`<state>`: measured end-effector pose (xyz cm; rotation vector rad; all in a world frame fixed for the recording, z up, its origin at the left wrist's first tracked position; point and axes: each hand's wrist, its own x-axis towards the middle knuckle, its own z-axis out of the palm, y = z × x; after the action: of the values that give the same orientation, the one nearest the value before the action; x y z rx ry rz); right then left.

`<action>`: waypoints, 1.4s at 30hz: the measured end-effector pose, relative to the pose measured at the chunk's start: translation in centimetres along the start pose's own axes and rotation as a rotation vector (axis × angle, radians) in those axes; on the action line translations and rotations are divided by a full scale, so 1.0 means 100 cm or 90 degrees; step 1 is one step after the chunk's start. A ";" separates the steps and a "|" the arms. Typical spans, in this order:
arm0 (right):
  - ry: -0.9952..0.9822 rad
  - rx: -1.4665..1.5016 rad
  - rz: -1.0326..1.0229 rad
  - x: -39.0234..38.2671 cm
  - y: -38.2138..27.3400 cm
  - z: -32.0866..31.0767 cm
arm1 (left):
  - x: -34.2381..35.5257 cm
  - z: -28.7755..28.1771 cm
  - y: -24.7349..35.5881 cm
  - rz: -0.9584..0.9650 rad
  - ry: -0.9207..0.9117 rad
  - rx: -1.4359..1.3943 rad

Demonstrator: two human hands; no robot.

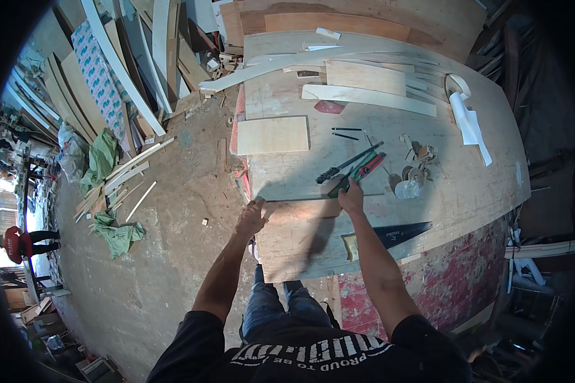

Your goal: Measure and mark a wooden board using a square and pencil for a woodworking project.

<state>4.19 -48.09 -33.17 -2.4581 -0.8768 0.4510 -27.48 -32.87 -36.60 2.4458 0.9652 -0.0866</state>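
A rectangular wooden board [303, 209] lies at the near left part of the workbench, between my two hands. My left hand [251, 217] is closed on its left end, at the bench edge. Its right end is in my right hand [351, 196], whose fingers are partly hidden. Just beyond the right hand lie a green and red hand tool [369, 166] and a long black tool [345, 167]. A handsaw [402, 234] with a dark blade and a pale handle rests beside my right forearm.
The big wooden workbench [479, 185] carries another light board [272, 135], two dark pencils [346, 133], long strips [370, 99], a curled white sheet [469, 124] and round discs [418, 175]. Leaning planks [118, 70] and green cloth [118, 235] are left. A person [18, 246] stands far left.
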 end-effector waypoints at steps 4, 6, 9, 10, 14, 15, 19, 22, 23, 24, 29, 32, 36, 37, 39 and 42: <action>-0.036 0.094 -0.010 0.011 0.002 -0.011 | -0.002 -0.004 0.002 -0.015 0.005 0.014; -0.103 0.054 -0.072 0.011 0.002 -0.016 | -0.003 -0.007 0.000 0.024 0.044 0.035; -0.132 0.031 -0.053 0.007 0.004 -0.019 | -0.002 -0.011 0.004 0.011 0.006 -0.014; -0.155 0.011 -0.018 0.005 0.002 -0.018 | -0.003 -0.011 0.005 -0.002 -0.002 -0.014; -0.149 0.020 -0.036 -0.003 -0.001 -0.007 | -0.007 -0.012 0.014 -0.004 -0.010 -0.027; -0.153 0.167 -0.031 -0.003 0.002 -0.004 | -0.007 -0.013 0.019 -0.002 -0.014 -0.029; -0.156 0.244 -0.074 0.001 0.012 -0.007 | -0.001 -0.013 0.028 -0.028 -0.041 -0.024; -0.270 0.084 -0.158 -0.010 0.001 -0.031 | -0.003 -0.008 0.016 -0.049 -0.053 -0.025; -0.273 0.084 -0.159 -0.015 -0.005 -0.040 | -0.004 -0.006 0.010 -0.031 -0.037 -0.023; -0.285 -0.048 -0.210 -0.022 -0.005 -0.050 | -0.003 -0.003 0.008 -0.009 -0.020 -0.023; -0.284 -0.293 -0.346 -0.038 0.000 -0.069 | 0.001 0.005 -0.001 0.016 -0.008 -0.018; -0.320 -0.326 -0.332 -0.037 0.011 -0.066 | 0.001 0.007 0.008 0.027 0.003 0.021; -0.330 -0.296 -0.305 -0.033 0.017 -0.057 | 0.000 0.008 0.008 0.024 -0.002 0.080; -0.329 -0.294 -0.299 -0.033 0.017 -0.056 | 0.001 0.007 0.007 0.023 -0.001 0.082; -0.317 -0.284 -0.303 -0.035 0.016 -0.055 | 0.001 0.005 0.003 0.028 -0.011 0.024; -0.298 -0.282 -0.311 -0.036 0.014 -0.054 | 0.001 0.003 -0.002 0.079 0.011 0.038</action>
<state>4.67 -53.22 -28.99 -2.4129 -1.8895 0.7227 -27.51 -32.85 -36.94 2.5591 0.8267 -0.0530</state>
